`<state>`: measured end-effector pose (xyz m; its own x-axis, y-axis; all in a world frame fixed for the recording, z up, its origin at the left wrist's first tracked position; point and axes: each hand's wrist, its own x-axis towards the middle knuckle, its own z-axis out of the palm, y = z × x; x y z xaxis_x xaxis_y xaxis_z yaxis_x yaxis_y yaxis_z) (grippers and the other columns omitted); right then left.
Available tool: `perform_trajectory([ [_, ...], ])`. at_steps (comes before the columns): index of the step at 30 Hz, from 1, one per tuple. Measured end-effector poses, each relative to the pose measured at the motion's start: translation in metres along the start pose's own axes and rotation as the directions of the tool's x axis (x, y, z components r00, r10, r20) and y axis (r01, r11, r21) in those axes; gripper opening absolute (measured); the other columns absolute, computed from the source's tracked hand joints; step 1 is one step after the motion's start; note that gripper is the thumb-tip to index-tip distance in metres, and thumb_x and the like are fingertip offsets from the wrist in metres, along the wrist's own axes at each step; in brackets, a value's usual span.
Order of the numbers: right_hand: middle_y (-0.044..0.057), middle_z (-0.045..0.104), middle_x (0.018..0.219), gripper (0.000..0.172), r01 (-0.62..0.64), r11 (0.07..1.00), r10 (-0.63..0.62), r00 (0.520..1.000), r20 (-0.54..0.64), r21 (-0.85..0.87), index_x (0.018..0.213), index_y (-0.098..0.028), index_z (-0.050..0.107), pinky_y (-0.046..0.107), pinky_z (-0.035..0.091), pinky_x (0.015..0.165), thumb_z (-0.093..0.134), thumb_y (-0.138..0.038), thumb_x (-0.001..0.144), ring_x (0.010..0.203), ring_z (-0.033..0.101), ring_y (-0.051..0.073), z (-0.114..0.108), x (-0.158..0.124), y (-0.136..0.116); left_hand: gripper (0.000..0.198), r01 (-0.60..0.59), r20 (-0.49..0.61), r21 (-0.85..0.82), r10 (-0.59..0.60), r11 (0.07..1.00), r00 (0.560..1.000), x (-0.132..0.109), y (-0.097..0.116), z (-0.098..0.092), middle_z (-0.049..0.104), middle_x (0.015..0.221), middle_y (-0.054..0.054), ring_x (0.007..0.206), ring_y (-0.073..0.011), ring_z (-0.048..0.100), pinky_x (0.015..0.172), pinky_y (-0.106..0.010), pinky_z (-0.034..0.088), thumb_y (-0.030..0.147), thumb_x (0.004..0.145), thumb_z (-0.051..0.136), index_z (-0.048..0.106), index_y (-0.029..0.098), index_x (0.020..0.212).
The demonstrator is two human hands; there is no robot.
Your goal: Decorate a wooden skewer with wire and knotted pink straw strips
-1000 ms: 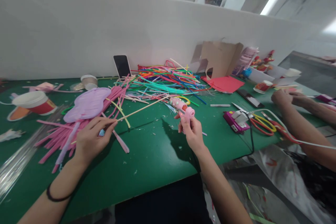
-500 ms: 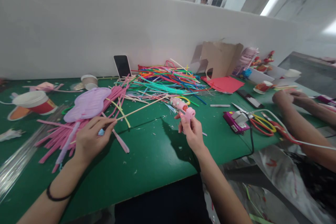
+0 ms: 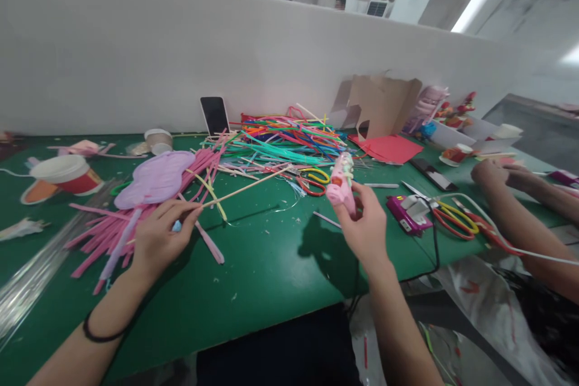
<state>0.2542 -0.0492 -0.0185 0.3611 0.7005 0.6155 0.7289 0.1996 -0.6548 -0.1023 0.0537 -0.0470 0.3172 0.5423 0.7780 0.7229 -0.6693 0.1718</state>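
Observation:
My left hand [image 3: 165,232] is closed, pinching a thin wooden stick [image 3: 244,188] that points to the right above the table. In my right hand [image 3: 364,223] is a pink glue gun [image 3: 341,181] with pale decorations along its top, held upright with the fingers wrapped round it. A fine, shiny strand hangs between the stick and the glue gun's side of the table. Beside my left hand lies a purple padded shape [image 3: 156,180] on a fuzzy stem, over a bundle of pink pipe cleaners [image 3: 102,241].
Colourful pipe cleaners [image 3: 289,142] are heaped at the back, with scissors [image 3: 312,181] in front. A phone [image 3: 215,114] leans on the partition. To the right are a purple power strip [image 3: 407,217], more scissors [image 3: 455,220] and a co-worker's hands [image 3: 493,172]. Paper cups [image 3: 67,174] stand left.
My right hand has moved right with the glue gun, away from the stick's tip, and turned it upright. The scissors behind it now show. My left hand has stayed almost still.

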Motion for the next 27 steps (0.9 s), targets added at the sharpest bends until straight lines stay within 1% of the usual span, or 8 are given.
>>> perform_trajectory([
  [4,0.014,0.060,0.111,0.036,0.005,0.914,0.091,0.972,0.217,-0.406,0.117,-0.014,0.064,0.036,0.049,0.081,0.066,-0.027,0.084,0.091,0.062,0.025,-0.014,0.014,0.032,0.018,0.254,0.091,-0.125,-0.244,0.959,0.966,0.000,0.008,-0.002,0.072,0.082,-0.003,0.068,-0.0155,0.062,0.060,-0.025,0.046,0.036,0.088,0.062,0.070,0.020,0.088],
  [8,0.017,0.060,0.111,0.038,-0.018,0.799,0.253,0.917,0.309,-0.600,0.121,-0.009,0.063,0.039,0.048,0.088,0.063,-0.025,0.086,0.105,0.059,0.030,-0.008,0.016,0.059,0.022,0.446,0.168,-0.278,-0.414,0.851,0.894,0.002,0.015,-0.001,0.070,0.082,-0.003,0.061,-0.0145,0.058,0.055,-0.026,0.045,0.042,0.083,0.066,0.072,0.021,0.087],
  [12,0.022,0.060,0.118,0.043,-0.043,0.693,0.382,0.868,0.317,-0.719,0.123,-0.010,0.064,0.050,0.048,0.087,0.064,-0.033,0.087,0.110,0.056,0.040,-0.001,0.013,0.061,0.023,0.629,0.265,-0.477,-0.582,0.614,0.769,0.007,0.025,-0.003,0.067,0.074,-0.002,0.059,-0.0141,0.057,0.049,-0.023,0.042,0.041,0.076,0.073,0.073,0.021,0.085],
  [14,0.024,0.058,0.123,0.042,-0.046,0.696,0.368,0.880,0.300,-0.717,0.123,-0.010,0.064,0.054,0.047,0.086,0.062,-0.033,0.088,0.112,0.054,0.044,0.001,0.015,0.054,0.024,0.677,0.338,-0.581,-0.622,0.452,0.706,0.013,0.034,-0.003,0.062,0.064,0.000,0.053,-0.0112,0.052,0.045,-0.021,0.038,0.040,0.072,0.078,0.073,0.020,0.084],
  [17,0.021,0.063,0.120,0.037,-0.083,0.867,0.271,0.906,0.325,-0.492,0.118,-0.010,0.067,0.051,0.046,0.092,0.059,-0.031,0.088,0.115,0.056,0.038,0.009,0.020,0.033,0.026,0.677,0.449,-0.714,-0.624,0.180,0.640,0.025,0.054,-0.001,0.057,0.061,0.002,0.051,-0.0075,0.046,0.044,-0.017,0.035,0.036,0.068,0.083,0.072,0.018,0.082],
  [20,0.014,0.069,0.115,0.034,-0.256,0.966,0.242,0.865,0.440,-0.028,0.113,-0.016,0.069,0.043,0.051,0.087,0.063,-0.036,0.086,0.102,0.065,0.028,0.027,0.022,0.002,0.029,0.663,0.557,-0.748,-0.577,-0.035,0.597,0.037,0.075,0.005,0.056,0.064,0.002,0.054,-0.0057,0.046,0.043,-0.014,0.033,0.034,0.064,0.086,0.071,0.015,0.080],
  [24,0.008,0.072,0.117,0.039,-0.568,0.685,0.135,0.714,0.687,0.455,0.113,-0.024,0.070,0.034,0.052,0.085,0.071,-0.045,0.080,0.107,0.066,0.022,0.060,0.018,-0.038,0.032,0.629,0.635,-0.745,-0.525,-0.223,0.566,0.047,0.096,0.019,0.057,0.072,0.001,0.058,-0.0049,0.049,0.043,-0.013,0.035,0.031,0.061,0.089,0.071,0.015,0.081],
  [27,0.007,0.075,0.109,0.039,-0.652,0.490,0.135,0.712,0.689,0.579,0.108,-0.023,0.073,0.029,0.052,0.079,0.077,-0.045,0.075,0.098,0.069,0.020,0.085,0.017,-0.052,0.032,0.593,0.654,-0.746,-0.505,-0.304,0.564,0.049,0.102,0.028,0.058,0.074,0.001,0.061,-0.0048,0.051,0.044,-0.012,0.037,0.030,0.060,0.090,0.072,0.014,0.082],
])
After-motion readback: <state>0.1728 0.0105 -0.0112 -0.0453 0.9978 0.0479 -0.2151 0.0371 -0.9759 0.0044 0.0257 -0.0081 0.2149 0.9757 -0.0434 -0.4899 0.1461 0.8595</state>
